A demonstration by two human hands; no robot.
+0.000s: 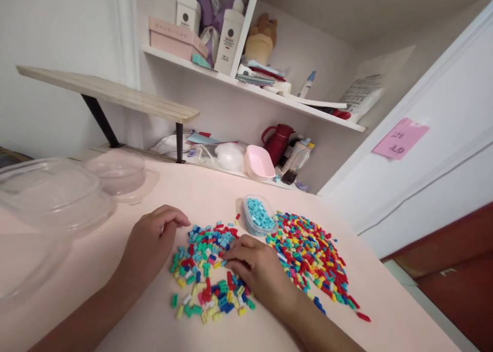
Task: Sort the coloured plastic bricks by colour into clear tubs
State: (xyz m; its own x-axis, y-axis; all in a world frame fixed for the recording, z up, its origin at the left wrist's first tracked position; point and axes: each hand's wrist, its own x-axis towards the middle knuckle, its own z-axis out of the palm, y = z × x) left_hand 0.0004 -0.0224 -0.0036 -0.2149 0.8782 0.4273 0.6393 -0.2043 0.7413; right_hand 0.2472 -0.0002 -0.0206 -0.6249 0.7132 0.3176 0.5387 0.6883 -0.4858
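In the head view, the left hand (154, 239) is held beside the left edge of a smaller pile of mixed bricks (208, 247), its fingers loosely curled; whether anything is gripped cannot be told. The right hand (260, 265) is lowered onto the pile's right side, thumb and forefinger bent close together; whether a brick is pinched cannot be made out. Beyond it, a clear tub (262, 232) is filled with light blue bricks (259, 213), beside a larger multicoloured heap (314, 254). All are spread on a pale pink table (185, 193)
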